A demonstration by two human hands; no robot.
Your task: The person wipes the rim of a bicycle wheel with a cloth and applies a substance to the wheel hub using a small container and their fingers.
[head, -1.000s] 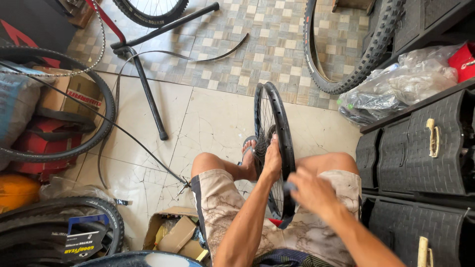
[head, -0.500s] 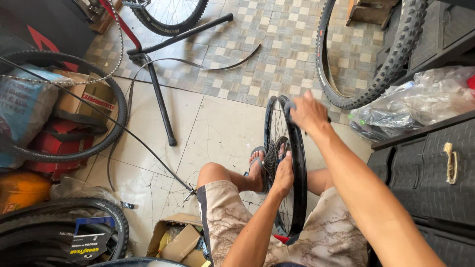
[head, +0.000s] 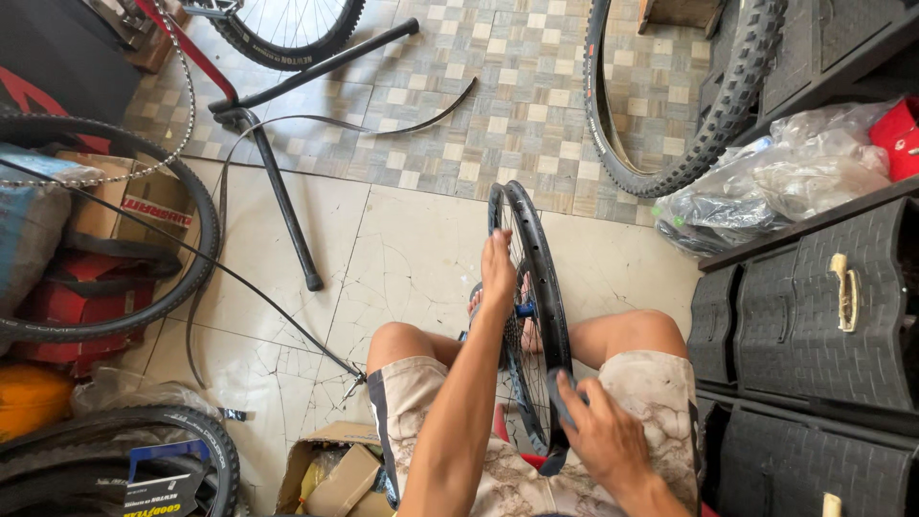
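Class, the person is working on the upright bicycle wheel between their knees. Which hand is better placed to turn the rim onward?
Probably the left hand: it rests on the wheel near the top. The right hand is low, gripping the rim.

You see one bare wheel rim [head: 536, 287] between your knees | two hands on it | one knobby tyre [head: 689, 115] leaning on the shelf | one spoked wheel [head: 287, 29] at top | two cardboard boxes [head: 134, 206] [head: 335, 474] | one plastic bag [head: 766, 182].

Right hand [head: 603, 436] dropped from rim [head: 536, 278] top (now near lap).
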